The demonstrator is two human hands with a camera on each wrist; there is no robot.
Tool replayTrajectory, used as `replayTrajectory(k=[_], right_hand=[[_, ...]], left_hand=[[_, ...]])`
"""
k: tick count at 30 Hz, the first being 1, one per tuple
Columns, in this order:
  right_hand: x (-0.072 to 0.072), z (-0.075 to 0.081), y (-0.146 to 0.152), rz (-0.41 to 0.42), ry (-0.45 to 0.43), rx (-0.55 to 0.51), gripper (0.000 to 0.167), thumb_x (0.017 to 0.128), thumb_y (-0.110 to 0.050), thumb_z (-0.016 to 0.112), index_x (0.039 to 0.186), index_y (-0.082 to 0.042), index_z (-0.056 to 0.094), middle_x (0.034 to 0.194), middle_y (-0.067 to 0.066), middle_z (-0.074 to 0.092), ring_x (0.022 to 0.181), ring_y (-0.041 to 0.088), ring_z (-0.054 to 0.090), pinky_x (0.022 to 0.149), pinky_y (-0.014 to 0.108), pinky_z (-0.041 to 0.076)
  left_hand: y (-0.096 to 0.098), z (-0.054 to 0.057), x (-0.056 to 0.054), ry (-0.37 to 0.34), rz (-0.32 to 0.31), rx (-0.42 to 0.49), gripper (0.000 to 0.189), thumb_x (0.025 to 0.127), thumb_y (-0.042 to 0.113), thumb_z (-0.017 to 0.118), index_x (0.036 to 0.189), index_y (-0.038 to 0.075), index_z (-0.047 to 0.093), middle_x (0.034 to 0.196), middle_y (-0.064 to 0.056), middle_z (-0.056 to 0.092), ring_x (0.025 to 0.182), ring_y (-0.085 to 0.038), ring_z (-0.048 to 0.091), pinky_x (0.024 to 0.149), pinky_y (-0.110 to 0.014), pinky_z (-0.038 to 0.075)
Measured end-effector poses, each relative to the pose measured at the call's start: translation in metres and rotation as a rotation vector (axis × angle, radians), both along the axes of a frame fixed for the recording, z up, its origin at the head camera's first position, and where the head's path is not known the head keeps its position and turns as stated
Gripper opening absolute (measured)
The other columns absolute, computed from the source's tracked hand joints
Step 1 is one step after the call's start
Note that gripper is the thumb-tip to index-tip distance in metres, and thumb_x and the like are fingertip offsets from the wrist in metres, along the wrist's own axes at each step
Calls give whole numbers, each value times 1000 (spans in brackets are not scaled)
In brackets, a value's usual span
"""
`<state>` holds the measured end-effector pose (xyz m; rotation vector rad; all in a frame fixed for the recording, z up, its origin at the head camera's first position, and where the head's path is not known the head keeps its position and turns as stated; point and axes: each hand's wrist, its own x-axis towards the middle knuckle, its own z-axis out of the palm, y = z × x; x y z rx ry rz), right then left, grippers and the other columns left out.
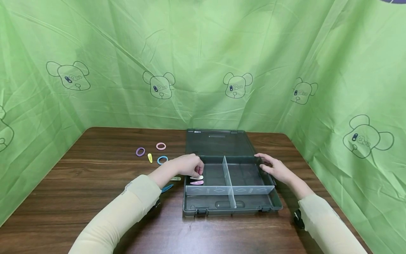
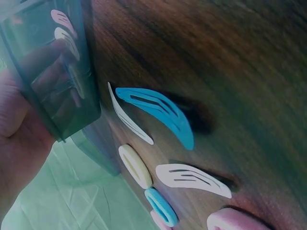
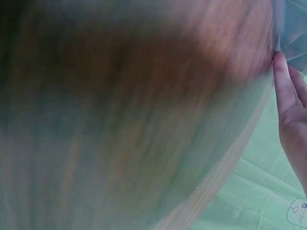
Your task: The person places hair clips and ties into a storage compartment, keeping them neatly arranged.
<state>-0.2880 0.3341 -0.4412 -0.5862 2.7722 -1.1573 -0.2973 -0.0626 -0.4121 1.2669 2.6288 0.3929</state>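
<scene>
A grey see-through box (image 1: 233, 211) with dividers lies with its lid laid back. My left hand (image 1: 190, 165) reaches into its back left compartment, fingers bent down and pinching a white hair clip (image 1: 197, 177). Just in front of that clip lies a pink hair clip (image 1: 197, 182). Through the box wall, the left wrist view shows the fingertips at the white clip. My right hand (image 1: 279, 171) rests on the box's right edge with loosely extended fingers. In the right wrist view its straight fingers (image 3: 285, 88) touch the box's side.
Left of the box lie a blue hair clip (image 2: 160, 112), a pale hair clip (image 2: 192, 178), a yellow hair clip (image 1: 150, 158), and purple (image 1: 136, 152), pink (image 1: 157, 146) and blue (image 1: 158, 160) hair ties. Green cloth (image 1: 203, 63) hangs behind the wooden table (image 1: 104, 158).
</scene>
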Motion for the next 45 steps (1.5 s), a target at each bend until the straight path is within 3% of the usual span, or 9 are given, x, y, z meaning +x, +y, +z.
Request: replayTrajectory(k=[11,18,25,30,36,45], right_hand=[[1,1,1,7,7,14,43,96,-13,54,137,-16,44,129,21,54,113,33,54,77,29,51],[22,30,-18,20,9,18,42,94,-5,52,136,-1,44,125,30,53,109,37,54,76,30,51],[23,32,-20,24,5,26,43,95,-5,52,136,-1,43,126,31,52,108,37,55,75,28,51],[16,23,-14,24,12,16,43,95,-6,53,136,-2,43,127,30,52,110,39,55,76,32,51],[3,4,-2,12,45,43,43,95,-12,54,137,-11,44,128,24,54,111,34,56,76,31,51],[1,1,0,6,35,28,42,95,-11,54,136,-15,46,129,22,54,112,34,56,76,32,52]], left_hand=[[-5,17,5,29,-26,53,5,78,15,71,82,14,70,70,12,63,66,1,56,65,-18,46],[-16,24,12,15,-31,129,4,80,15,71,83,13,70,74,13,64,68,2,57,68,-18,48],[-33,36,20,44,-36,173,6,79,15,72,85,15,71,78,14,65,72,0,59,72,-25,50],[-49,44,28,79,-13,206,9,80,17,72,88,22,70,83,14,66,82,-13,60,76,-28,46],[-68,40,34,92,-14,242,9,80,18,72,89,18,70,83,14,66,86,-20,58,79,-34,46],[-86,26,35,122,-22,273,10,79,13,73,89,14,71,85,10,67,88,-14,55,80,-33,46]])
